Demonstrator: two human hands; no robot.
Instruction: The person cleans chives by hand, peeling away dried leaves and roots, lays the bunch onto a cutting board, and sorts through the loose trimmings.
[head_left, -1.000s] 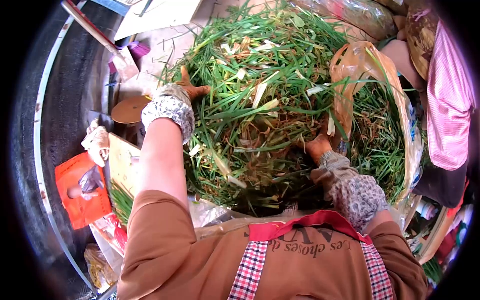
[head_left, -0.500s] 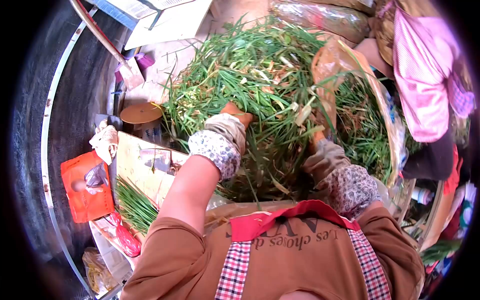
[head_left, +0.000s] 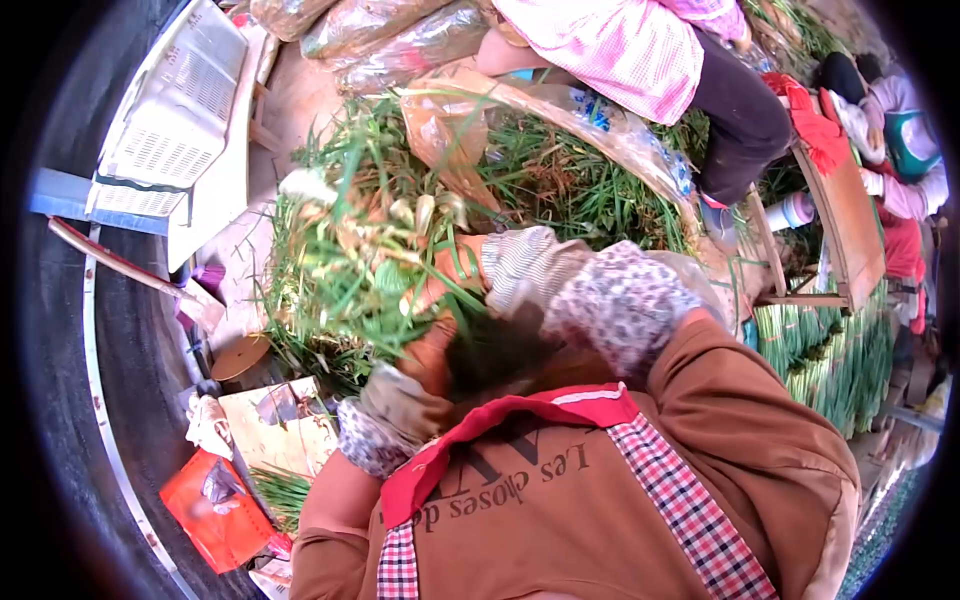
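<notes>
Both hands are close together in front of my body, in orange gloves as far as I can make out. My right hand (head_left: 447,275) is closed round a large, blurred clump of loose green leaves (head_left: 360,255), grassy like chives or scallions with pale stalk ends. Just below it, my left hand (head_left: 430,350) is closed at the lower edge of the same clump; its fingertips are partly hidden. Beyond my right forearm lies an open clear plastic bag (head_left: 570,115), full of similar greens (head_left: 590,190).
Filled plastic bags (head_left: 400,45) lie at the back beside a person in a pink checked garment (head_left: 620,50). White crates (head_left: 185,100) stand left, near a long-handled tool (head_left: 115,262) and an orange bag (head_left: 215,510). Green bundles (head_left: 840,365) and a wooden frame (head_left: 840,225) are right.
My hands have come together and lifted a clump out of the pile; my right hand has crossed leftward from the bag's edge. The view has swung right, showing more people and bundles.
</notes>
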